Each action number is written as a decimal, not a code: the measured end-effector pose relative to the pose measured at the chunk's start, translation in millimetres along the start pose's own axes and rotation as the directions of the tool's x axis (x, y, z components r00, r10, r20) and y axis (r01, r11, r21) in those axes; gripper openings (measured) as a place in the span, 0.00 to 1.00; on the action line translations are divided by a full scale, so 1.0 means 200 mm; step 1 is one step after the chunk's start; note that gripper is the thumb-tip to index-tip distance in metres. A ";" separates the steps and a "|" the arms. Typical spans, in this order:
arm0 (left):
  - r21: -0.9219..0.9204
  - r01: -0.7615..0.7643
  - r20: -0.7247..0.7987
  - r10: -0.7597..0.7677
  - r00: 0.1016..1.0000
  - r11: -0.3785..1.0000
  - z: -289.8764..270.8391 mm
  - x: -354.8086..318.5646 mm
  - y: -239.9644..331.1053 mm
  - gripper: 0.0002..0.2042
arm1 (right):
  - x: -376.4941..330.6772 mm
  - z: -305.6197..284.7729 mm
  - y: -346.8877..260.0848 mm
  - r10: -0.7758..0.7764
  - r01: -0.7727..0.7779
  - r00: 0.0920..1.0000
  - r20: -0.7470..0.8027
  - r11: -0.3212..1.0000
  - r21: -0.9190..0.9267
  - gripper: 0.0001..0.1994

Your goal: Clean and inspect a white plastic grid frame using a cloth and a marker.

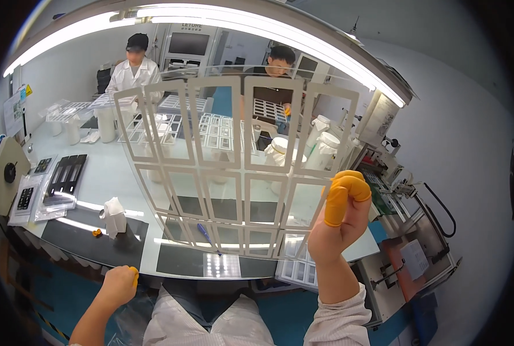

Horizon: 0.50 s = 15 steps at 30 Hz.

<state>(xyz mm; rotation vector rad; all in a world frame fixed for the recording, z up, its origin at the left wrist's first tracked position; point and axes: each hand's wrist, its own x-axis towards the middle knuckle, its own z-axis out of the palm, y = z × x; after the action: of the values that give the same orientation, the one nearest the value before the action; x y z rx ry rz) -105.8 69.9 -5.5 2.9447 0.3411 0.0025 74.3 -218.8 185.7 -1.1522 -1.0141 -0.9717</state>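
My right grip (342,199) pinched the clear sheet of white frames (234,167) by one edge, raised above the surface (124,167). My left grip (120,284) hung low, curled closed on nothing I could see. Held so, the sheet could sag, crease or slip.

the sheet of frames (234,167) looks like thin clear glossy film carrying matt white paper-like borders. the finger cots (342,196) on the right hand (337,222) are smooth orange rubber. the desk (113,167) is pale, smooth and glossy, mirroring the lamps. the tissue (114,216) is soft crumpled white paper. the sleeves (340,314) are striped woven cloth.
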 end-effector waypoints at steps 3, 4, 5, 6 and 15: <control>0.018 -0.021 -0.114 0.023 0.993 1.000 -0.08 0.09 -0.03 0.05 | -0.02 0.01 0.01 -0.026 0.026 1.000 -0.004 0.999 -0.021 0.06; 0.026 -0.053 -0.179 0.057 0.982 0.998 -0.08 0.13 -0.05 0.05 | -0.03 0.01 0.01 -0.032 0.033 0.999 0.017 0.999 -0.030 0.06; -0.015 -0.091 -0.245 0.085 0.966 0.996 -0.12 0.16 -0.05 0.05 | -0.03 0.02 0.01 -0.031 0.031 0.999 0.017 0.999 -0.029 0.06; -0.015 -0.090 -0.244 0.084 0.966 0.996 -0.15 0.19 -0.05 0.05 | -0.03 0.02 0.01 -0.037 0.038 0.999 0.020 0.998 -0.040 0.06; 0.056 0.146 -0.663 -0.072 0.745 0.988 -0.19 0.52 -0.26 0.14 | -0.06 0.02 0.03 -0.061 0.065 0.997 0.048 0.995 -0.078 0.07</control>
<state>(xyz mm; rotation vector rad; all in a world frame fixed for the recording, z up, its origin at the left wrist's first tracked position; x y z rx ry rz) -17.4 149.9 20.2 2.9094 0.6195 1.0679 76.4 -213.4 172.5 -1.2188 -1.0620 -1.0477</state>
